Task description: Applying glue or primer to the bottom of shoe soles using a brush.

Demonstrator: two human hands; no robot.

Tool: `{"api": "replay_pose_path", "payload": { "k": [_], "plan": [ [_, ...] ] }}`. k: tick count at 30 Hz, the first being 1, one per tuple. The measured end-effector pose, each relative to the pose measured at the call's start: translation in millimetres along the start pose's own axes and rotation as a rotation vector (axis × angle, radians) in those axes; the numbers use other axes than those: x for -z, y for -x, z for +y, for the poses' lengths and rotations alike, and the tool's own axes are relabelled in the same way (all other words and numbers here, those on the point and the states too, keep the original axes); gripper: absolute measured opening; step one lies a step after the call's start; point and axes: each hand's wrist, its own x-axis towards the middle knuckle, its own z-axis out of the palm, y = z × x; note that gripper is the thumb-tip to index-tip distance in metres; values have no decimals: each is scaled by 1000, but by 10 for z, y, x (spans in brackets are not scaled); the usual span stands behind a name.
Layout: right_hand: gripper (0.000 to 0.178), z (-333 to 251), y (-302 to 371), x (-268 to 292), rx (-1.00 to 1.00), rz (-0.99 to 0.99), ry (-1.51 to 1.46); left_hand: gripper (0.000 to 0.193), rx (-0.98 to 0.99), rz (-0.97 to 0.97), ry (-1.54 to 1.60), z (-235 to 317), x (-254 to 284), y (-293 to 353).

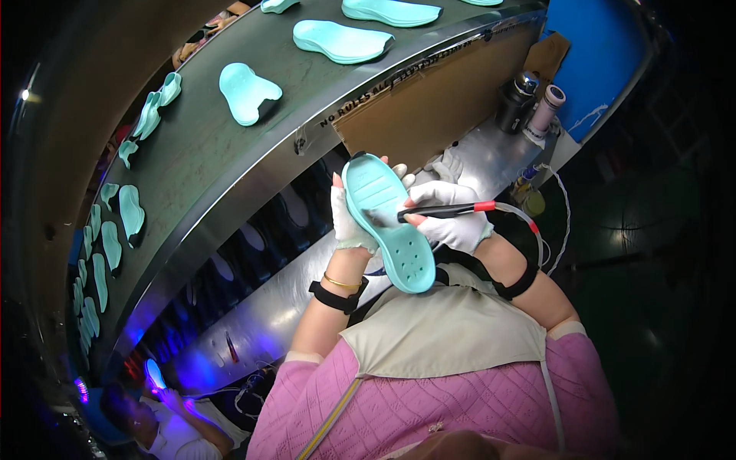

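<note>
My left hand [349, 221], in a white glove with bare fingertips, is closed round the edge of a turquoise shoe sole [410, 257]. The sole is tilted, its inner face up, with ridges at one end and small holes at the other. My right hand [458, 230], gloved the same way, grips a black brush pen [441, 209] with a red band and a thin tube [525, 218] running from its rear. Its bristle tip rests on or just over the sole's middle; I cannot tell whether it touches.
Beyond my hands curves a green conveyor belt [199, 146] with a metal rim, bearing several turquoise soles [341, 41]. A cardboard sheet [437, 107] stands below it. Right of that are a black bottle [515, 103] and a pink bottle [546, 110]. A co-worker [172, 422] sits lower left under violet light.
</note>
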Motion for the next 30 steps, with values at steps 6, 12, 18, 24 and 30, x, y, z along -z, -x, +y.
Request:
{"api": "replay_pose_path", "payload": {
  "k": [6,12,18,24,30],
  "plan": [
    [14,89,190,40,241,-79,350,90,126,76,-26,-74,148,7],
    [11,271,403,318,-99,45,122,99,148,73,-359,-456,202,422],
    [9,174,418,235,-216,77,-66,102,133,-83,-97,-477,303,266],
    [13,211,395,230,223,-66,20,105,-61,143,-33,-471,94,62],
    [15,-9,359,285,86,-63,116,99,-6,-162,120,-318,156,-36]
  ]
}}
